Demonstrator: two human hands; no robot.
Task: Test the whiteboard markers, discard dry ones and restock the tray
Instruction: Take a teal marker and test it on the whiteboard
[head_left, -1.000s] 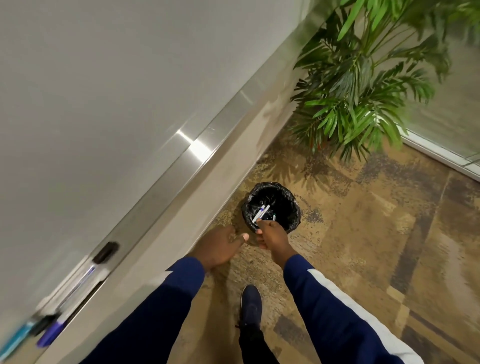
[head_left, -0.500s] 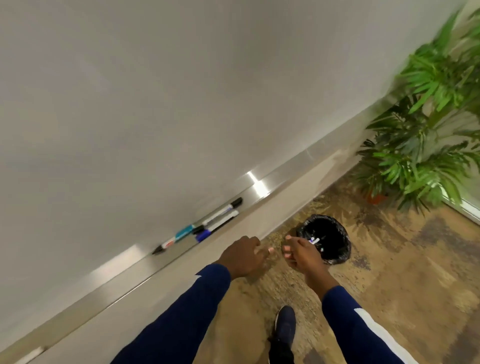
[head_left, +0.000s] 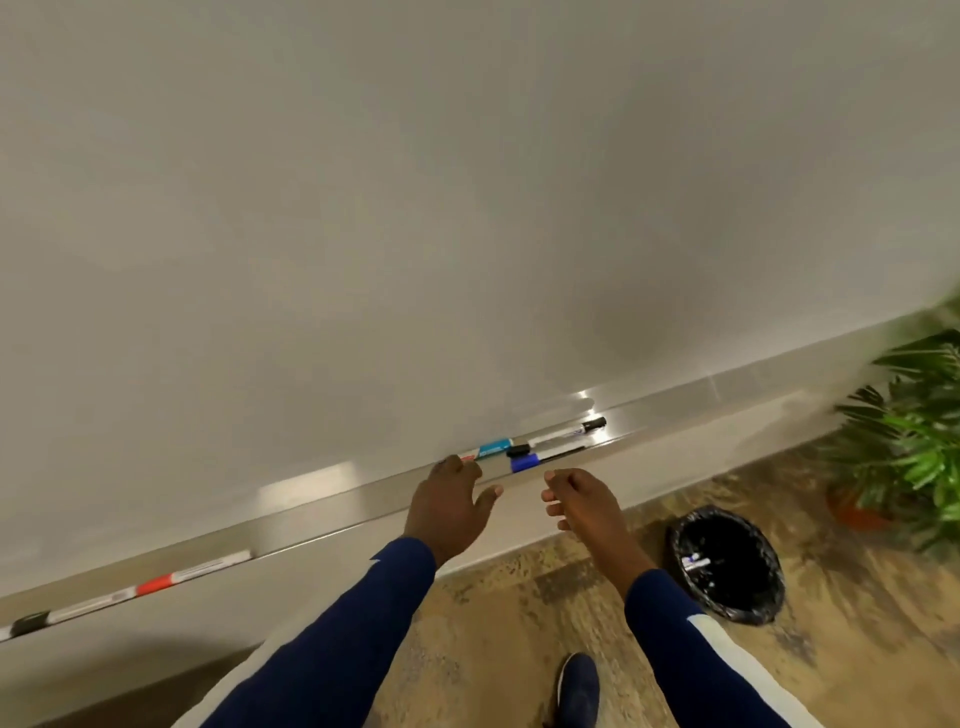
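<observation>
A metal tray (head_left: 332, 493) runs along the foot of the whiteboard (head_left: 415, 208). On it lie a teal-labelled marker (head_left: 493, 448), a black-capped marker (head_left: 566, 434) and a blue-capped marker (head_left: 545, 459). Further left on the tray lie a red-banded marker (head_left: 171, 581) and a black-capped one (head_left: 36, 621). My left hand (head_left: 449, 501) hovers at the tray edge just left of the teal marker, fingers spread and empty. My right hand (head_left: 584, 506) hangs beside it, fingers loosely curled, holding nothing. A black-lined bin (head_left: 727, 564) on the floor holds discarded markers.
A potted green plant (head_left: 914, 441) stands at the right, beyond the bin. Patterned brown carpet (head_left: 493, 623) covers the floor. My dark shoe (head_left: 577, 686) shows at the bottom. White wall continues below the tray.
My right hand dropped its marker into the bin and came away empty. Both hands rose from the bin to the tray, and my view swung left and up to the markers.
</observation>
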